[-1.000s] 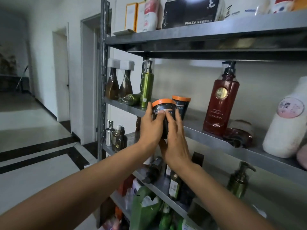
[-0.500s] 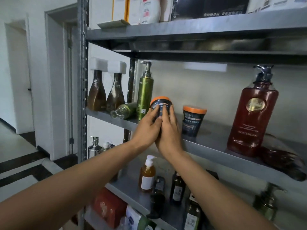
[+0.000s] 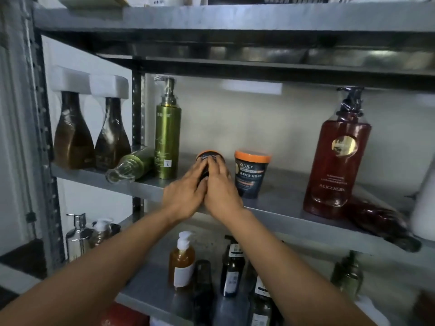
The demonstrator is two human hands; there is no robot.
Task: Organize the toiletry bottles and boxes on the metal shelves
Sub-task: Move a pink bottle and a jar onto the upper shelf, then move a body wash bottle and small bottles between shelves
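Jar (image 3: 210, 158) now on shelf (image 3: 277, 203) beside ZCOLY tub (image 3: 251, 175), hands clasping.

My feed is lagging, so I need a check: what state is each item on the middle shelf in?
Orange-lidded jar: gripped by left hand and right hand.
Second orange-lidded jar: upright, lid on.
Tall green pump bottle: upright.
Small green bottle: lying down.
Red pump bottle: upright.
Dark red bottle: lying down.

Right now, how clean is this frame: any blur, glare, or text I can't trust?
Head view: dim overall; both hands slightly motion-blurred on the orange-lidded jar; the standing jar's label mostly legible; glare beneath the upper shelf; frame edges soft, uprights bowed by the wide lens.
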